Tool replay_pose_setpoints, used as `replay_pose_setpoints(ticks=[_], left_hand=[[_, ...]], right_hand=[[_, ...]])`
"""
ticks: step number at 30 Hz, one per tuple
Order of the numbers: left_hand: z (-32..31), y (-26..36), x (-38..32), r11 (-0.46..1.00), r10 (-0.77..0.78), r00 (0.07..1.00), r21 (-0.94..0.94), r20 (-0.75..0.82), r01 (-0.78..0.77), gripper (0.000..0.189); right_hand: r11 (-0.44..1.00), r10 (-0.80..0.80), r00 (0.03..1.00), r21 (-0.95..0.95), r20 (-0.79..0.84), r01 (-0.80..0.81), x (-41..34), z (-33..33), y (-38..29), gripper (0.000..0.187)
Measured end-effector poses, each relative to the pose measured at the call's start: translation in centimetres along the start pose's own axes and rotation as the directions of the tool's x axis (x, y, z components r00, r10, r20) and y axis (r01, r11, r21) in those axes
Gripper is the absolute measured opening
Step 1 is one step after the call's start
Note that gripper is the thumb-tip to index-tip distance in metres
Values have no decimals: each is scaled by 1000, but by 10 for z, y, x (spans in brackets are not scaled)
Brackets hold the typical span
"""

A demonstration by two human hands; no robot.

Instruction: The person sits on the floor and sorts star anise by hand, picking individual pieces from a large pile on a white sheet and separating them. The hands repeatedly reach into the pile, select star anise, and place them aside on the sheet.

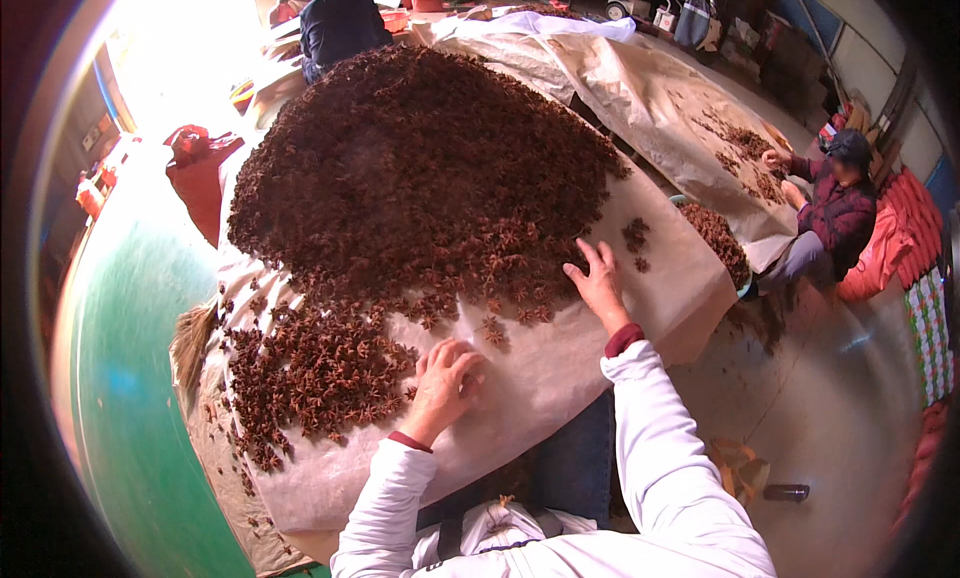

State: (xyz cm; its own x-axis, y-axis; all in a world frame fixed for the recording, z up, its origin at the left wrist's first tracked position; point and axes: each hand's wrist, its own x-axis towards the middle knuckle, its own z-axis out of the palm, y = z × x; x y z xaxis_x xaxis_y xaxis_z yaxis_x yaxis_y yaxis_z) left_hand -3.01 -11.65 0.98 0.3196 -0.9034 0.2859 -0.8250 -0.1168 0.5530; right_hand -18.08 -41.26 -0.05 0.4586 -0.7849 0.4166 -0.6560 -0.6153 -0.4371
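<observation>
A large dark heap of dried star anise (420,158) covers much of a table spread with a pale woven sheet (525,375). My right hand (600,284) is over the heap's near right edge, fingers spread, with nothing visible in it. A few loose star anise pods (636,234) lie on the sheet just beyond it. Closer to me, my left hand (448,383) has its fingers curled, beside a smaller, redder pile of star anise (319,379) on the left. Its palm is in shadow, so whether it holds a pod is hidden. Single pods (493,330) lie between both hands.
To the right, a seated person (836,195) handles star anise on another sheet-covered table (652,90). A filled basin (716,240) stands between us. A person in dark clothing (343,27) is at the far end. Red sacks (900,225) are stacked at right; another red sack (196,177) stands left.
</observation>
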Motion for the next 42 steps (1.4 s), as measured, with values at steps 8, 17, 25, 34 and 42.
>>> replay_pose_setpoints(ticks=[8, 17, 25, 34, 42], left_hand=[[-42, -49, -38, 994, -48, 993, 92, -110, 58, 21], [-59, -45, -69, 993, -115, 947, -8, -299, 118, 24], [-58, -20, -79, 984, -180, 877, -75, -446, 164, 23], [-17, 2, -96, 963, -239, 945, 69, -225, 260, 18], [-6, 0, -87, 954, -226, 952, 150, -207, 259, 15]], right_hand=[[935, -247, 922, 323, 299, 146, -75, 12, -63, 48], [846, -185, 953, 533, 239, 31, -95, -35, -107, 29], [656, -699, 695, 536, 167, 531, -128, -38, -160, 19], [652, -758, 625, 263, 187, 711, -165, 1, -176, 24], [642, -764, 626, 287, 158, 711, -162, -13, -174, 25]])
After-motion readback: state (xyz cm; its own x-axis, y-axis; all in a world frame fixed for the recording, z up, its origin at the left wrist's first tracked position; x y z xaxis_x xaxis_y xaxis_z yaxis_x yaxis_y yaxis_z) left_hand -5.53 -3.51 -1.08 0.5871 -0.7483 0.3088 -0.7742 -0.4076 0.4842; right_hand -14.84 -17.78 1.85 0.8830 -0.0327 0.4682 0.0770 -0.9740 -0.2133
